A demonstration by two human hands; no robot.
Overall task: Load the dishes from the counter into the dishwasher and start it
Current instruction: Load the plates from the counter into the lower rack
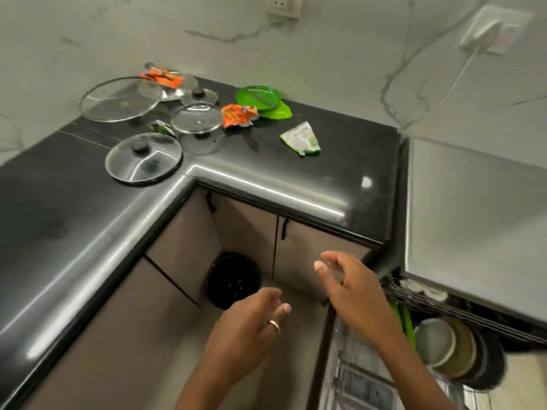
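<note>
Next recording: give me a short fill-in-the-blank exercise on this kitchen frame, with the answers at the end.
1. The left hand and the right hand both hold ____.
2. The ring sits on the ____ hand.
3. The two plates on the counter near the wall are ____ in colour.
4. The dishwasher rack stands to the person's ____.
Missing words: nothing; left; green; right.
</note>
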